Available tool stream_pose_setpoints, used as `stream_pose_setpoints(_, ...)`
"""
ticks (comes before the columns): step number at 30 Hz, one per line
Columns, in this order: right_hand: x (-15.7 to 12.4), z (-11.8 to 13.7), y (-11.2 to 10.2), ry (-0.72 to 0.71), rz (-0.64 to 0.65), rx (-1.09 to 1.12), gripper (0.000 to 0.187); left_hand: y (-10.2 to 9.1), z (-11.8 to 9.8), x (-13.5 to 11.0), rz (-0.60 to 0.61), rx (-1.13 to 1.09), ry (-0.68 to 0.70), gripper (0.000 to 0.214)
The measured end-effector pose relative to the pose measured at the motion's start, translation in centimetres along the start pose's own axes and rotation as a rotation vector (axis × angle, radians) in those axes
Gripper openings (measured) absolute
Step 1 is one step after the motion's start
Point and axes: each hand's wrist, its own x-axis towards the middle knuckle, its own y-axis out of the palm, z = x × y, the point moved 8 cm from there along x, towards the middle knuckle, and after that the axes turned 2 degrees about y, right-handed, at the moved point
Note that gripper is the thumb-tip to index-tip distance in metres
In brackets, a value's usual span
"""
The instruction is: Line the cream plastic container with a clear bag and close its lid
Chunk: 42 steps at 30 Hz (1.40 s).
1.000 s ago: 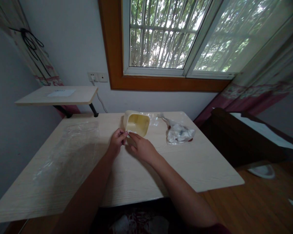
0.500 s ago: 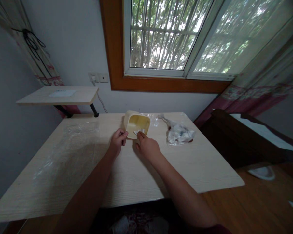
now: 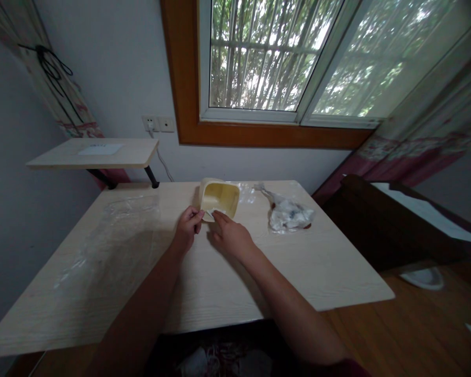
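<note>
We record the left hand closed in a pinch on a small white slip at the near rim of a yellow plastic tub. The tub lies tilted, mouth toward us, near the table's far edge, centre of frame. The right hand reaches in beside the slip, fingers extended; we cannot tell whether it grips. To the right lies a knotted plastic bag; to the left, a clear plastic sheet.
</note>
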Motion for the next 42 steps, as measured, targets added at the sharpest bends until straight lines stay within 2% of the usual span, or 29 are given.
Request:
stream_pose_setpoints(4,-0.1,-1.3,-0.1,0.110,0.026,-0.108,0.064,0.0,-0.1,0.1,-0.009,0.005,0.006,0.035)
stream_pose_setpoints(8,0.0,-1.6,-0.4,0.134,0.022,-0.118,0.063,0.0,0.0,0.1,-0.005,0.003,-0.002,0.036)
stream_pose_setpoints(10,0.2,-1.1,-0.2,0.085,0.025,-0.057,0.064,0.0,0.1,0.1,0.000,0.004,-0.002,0.036)
stream_pose_setpoints(15,0.6,1.1,0.1,-0.154,0.013,0.157,0.069,0.1,0.3,0.0,0.008,-0.002,-0.012,0.037)
stream_pose_setpoints(17,0.6,1.4,0.1,-0.194,0.001,0.188,0.071,0.1,0.4,0.0,0.007,-0.003,-0.011,0.038)
stream_pose_setpoints(27,0.4,-0.8,-0.2,0.055,0.080,-0.129,0.072,0.0,0.4,0.0,0.010,0.020,-0.006,0.036)
stream_pose_setpoints(31,0.5,-1.4,-0.4,0.087,0.076,-0.156,0.070,0.0,0.4,0.0,0.012,0.020,-0.010,0.036)
stream_pose_setpoints(35,0.6,-0.6,-0.3,0.015,0.071,-0.044,0.069,0.0,0.4,0.0,0.009,0.018,-0.017,0.038)
stream_pose_setpoints(42,0.0,2.5,-1.0,-0.244,-0.001,0.236,0.075,0.0,0.1,-0.1,-0.017,-0.011,-0.028,0.039)
